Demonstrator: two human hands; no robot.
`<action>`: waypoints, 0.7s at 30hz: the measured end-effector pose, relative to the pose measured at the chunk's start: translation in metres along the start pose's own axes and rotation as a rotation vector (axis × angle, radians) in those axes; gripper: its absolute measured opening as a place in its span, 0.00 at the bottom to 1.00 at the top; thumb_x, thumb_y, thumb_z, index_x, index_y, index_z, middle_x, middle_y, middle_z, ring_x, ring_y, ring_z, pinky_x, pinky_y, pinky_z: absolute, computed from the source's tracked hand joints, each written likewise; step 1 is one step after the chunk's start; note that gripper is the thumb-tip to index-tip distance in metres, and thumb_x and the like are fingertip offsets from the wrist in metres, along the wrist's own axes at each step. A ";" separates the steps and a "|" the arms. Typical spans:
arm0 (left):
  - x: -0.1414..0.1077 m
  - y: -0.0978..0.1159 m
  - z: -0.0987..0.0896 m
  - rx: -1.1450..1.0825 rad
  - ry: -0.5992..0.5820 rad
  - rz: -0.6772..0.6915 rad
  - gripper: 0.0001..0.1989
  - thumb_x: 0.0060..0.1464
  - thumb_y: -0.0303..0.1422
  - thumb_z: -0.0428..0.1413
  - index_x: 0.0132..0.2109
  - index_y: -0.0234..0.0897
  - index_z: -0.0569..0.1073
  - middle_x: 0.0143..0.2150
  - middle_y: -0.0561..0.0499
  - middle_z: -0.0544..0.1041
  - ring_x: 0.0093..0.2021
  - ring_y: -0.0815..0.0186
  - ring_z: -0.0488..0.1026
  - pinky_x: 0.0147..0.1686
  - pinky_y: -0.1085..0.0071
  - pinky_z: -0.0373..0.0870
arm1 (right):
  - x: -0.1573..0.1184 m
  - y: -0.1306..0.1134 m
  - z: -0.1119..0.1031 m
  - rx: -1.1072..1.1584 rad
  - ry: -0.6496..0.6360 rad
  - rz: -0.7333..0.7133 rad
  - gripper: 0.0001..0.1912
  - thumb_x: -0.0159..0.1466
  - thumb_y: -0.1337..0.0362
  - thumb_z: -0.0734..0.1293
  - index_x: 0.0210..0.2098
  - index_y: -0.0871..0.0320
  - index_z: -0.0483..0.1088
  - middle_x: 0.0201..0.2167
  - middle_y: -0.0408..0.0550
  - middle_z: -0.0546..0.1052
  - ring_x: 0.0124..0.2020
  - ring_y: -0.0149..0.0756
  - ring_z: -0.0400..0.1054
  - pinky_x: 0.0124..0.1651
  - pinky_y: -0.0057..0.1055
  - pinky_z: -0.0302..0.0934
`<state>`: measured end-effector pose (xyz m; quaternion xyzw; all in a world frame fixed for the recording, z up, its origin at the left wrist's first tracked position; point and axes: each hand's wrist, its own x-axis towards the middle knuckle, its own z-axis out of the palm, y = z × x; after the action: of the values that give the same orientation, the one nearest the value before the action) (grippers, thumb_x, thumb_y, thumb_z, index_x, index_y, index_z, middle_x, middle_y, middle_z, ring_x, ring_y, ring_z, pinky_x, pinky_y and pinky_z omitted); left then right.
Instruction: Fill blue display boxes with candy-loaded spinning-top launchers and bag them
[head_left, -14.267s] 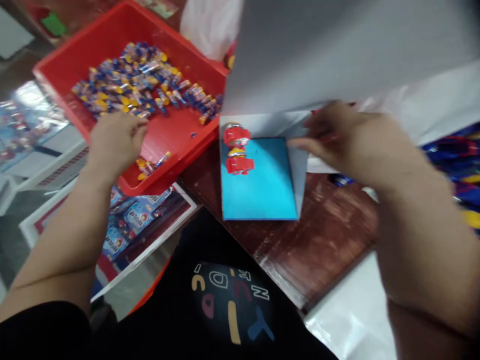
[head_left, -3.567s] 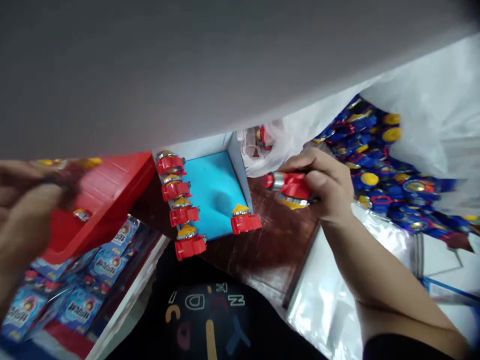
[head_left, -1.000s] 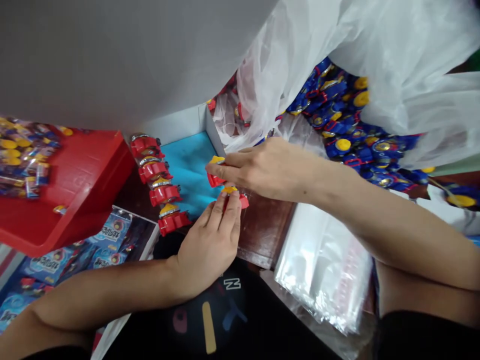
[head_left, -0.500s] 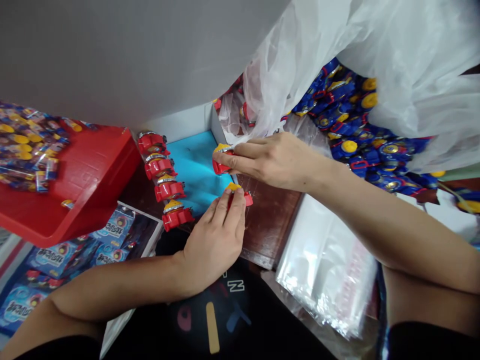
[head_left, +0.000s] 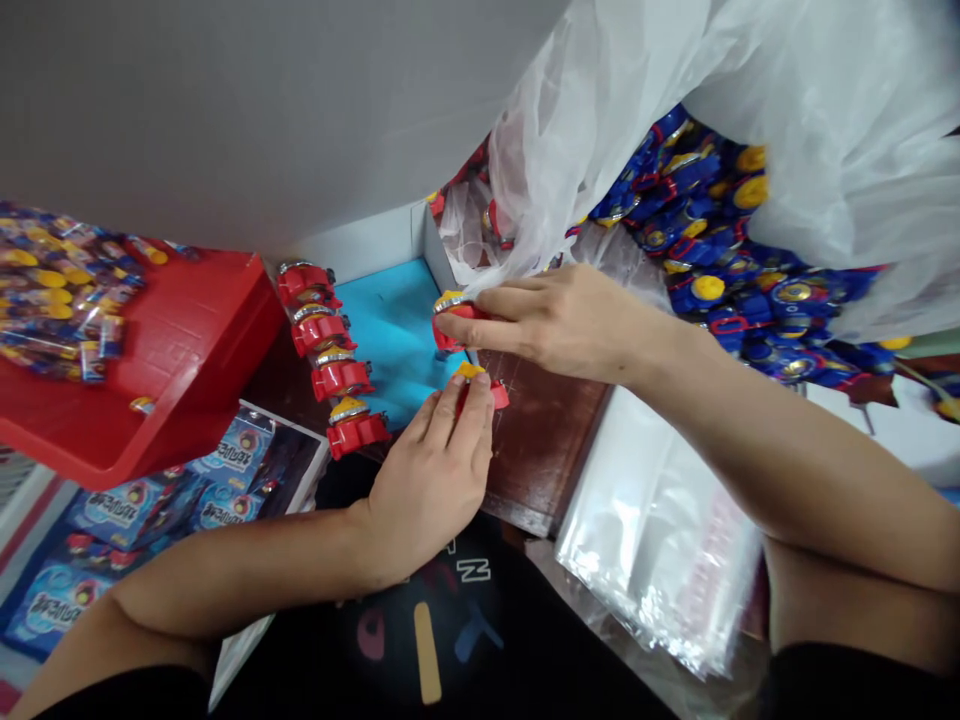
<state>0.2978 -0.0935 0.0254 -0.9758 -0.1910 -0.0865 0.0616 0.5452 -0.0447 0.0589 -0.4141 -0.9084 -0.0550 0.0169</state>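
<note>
A shallow box with a light-blue inside (head_left: 397, 300) stands before me. Along its left edge, red toys (head_left: 341, 378) with silvery rims and yellow tops sit in a row. At the right edge of the box, my right hand (head_left: 559, 320) pinches a red toy with a yellow top (head_left: 450, 318) between thumb and fingers. Nearer to me, my left hand (head_left: 435, 470) is closed over another red toy (head_left: 499, 393), its yellow top showing past the fingertips; most of it is hidden.
At left a red bin (head_left: 195, 330) holds small wrapped tubes, above a carton of printed blue packs (head_left: 124, 510). Blue toys (head_left: 720, 270) lie heaped in a white plastic bag (head_left: 817, 120) at right. Clear plastic bags (head_left: 652, 520) lie flat on the brown table (head_left: 536, 440).
Both hands keep nearly the same places and hold the same red toys. The view has shifted slightly.
</note>
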 end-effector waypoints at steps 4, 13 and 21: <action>0.001 0.001 -0.001 0.017 -0.025 -0.011 0.24 0.72 0.28 0.54 0.68 0.16 0.73 0.71 0.29 0.71 0.68 0.41 0.75 0.64 0.52 0.80 | 0.010 -0.007 -0.007 -0.029 0.002 -0.027 0.21 0.80 0.67 0.55 0.68 0.48 0.67 0.48 0.46 0.82 0.39 0.32 0.71 0.34 0.32 0.52; 0.001 0.010 0.003 0.061 -0.031 -0.031 0.25 0.72 0.29 0.54 0.70 0.16 0.71 0.72 0.28 0.70 0.68 0.42 0.74 0.66 0.53 0.77 | 0.023 -0.011 0.001 -0.006 -0.075 -0.051 0.18 0.79 0.67 0.59 0.62 0.47 0.73 0.49 0.43 0.84 0.39 0.32 0.75 0.30 0.32 0.45; -0.034 -0.105 -0.043 -0.123 0.214 -0.110 0.16 0.75 0.35 0.52 0.63 0.36 0.77 0.65 0.46 0.80 0.63 0.59 0.77 0.64 0.61 0.75 | -0.059 0.036 0.034 0.399 0.279 0.542 0.24 0.74 0.41 0.65 0.58 0.52 0.75 0.42 0.54 0.86 0.34 0.39 0.79 0.34 0.37 0.69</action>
<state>0.2202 -0.0161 0.0698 -0.9510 -0.2308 -0.2050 0.0169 0.6112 -0.0615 0.0238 -0.6171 -0.7473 0.0740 0.2350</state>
